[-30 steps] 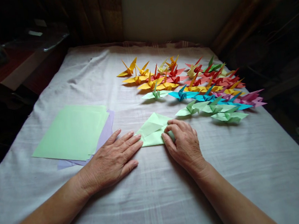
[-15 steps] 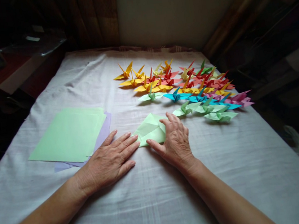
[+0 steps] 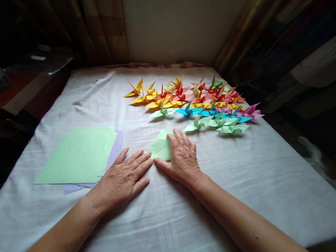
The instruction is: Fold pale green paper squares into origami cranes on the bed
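A partly folded sheet of light green origami paper lies on the cloth between my hands. My left hand rests flat with its fingers spread, the fingertips touching the paper's left corner. Over the paper's right side lies my right hand, thumb stretched to the near edge and fingers along the far right edge. That hand covers part of the paper. Just beyond it stand light green paper cranes.
A stack of light green sheets lies at the left, with purple sheets under it. Rows of yellow cranes, blue cranes and red ones fill the far right. A dark red surface adjoins the cloth-covered table.
My right hand has slid left across the folded paper, its thumb now close to my left fingertips. My left hand has stayed on the left corner. The camera view has shifted slightly.
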The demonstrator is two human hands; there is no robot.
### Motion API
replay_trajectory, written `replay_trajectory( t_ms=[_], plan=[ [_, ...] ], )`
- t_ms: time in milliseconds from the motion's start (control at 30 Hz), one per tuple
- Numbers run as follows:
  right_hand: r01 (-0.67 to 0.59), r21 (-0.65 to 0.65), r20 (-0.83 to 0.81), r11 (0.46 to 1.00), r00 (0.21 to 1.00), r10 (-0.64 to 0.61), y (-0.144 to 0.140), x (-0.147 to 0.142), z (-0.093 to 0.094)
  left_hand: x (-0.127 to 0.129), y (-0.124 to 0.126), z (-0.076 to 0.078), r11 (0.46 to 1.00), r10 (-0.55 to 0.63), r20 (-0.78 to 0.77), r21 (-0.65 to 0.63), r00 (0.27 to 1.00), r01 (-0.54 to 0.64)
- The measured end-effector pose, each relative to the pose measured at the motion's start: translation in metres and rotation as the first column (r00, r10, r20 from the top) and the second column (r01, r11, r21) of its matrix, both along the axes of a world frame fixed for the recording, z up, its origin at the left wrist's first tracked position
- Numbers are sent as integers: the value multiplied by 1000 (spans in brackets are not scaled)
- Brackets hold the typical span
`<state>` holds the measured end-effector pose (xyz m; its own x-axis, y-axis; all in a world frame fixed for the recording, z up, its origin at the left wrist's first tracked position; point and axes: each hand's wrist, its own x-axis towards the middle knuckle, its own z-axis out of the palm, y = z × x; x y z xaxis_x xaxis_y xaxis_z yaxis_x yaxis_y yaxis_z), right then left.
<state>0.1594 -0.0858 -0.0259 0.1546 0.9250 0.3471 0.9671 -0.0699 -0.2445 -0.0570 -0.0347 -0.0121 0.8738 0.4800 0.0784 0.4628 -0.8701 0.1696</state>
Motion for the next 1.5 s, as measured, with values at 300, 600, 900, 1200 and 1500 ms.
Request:
replay_trajectory(
  t_ms=[300,600,900,1200,1500],
  plan=[
    [96,-18,19,995,995,-95,-14,29,-6,0,2,-2,1000,3,-12,-17,1000,-4],
    [205,-14,-8,979,979,-205,-34,64,-6,-1,2,-2,1000,-4,-43,18,999,5],
    [-398,-236,65,886,904,423,-27,16,19,0,2,-3,1000,3,-72,19,997,-2],
    [-408,-427,-12,807,895,446,-23,13,20,1,2,4,1000,-5,-101,-24,995,3],
    [-396,-414,-2,820,901,435,-22,12,18,-8,-2,9,1000,5,-94,29,996,-2]
  ],
)
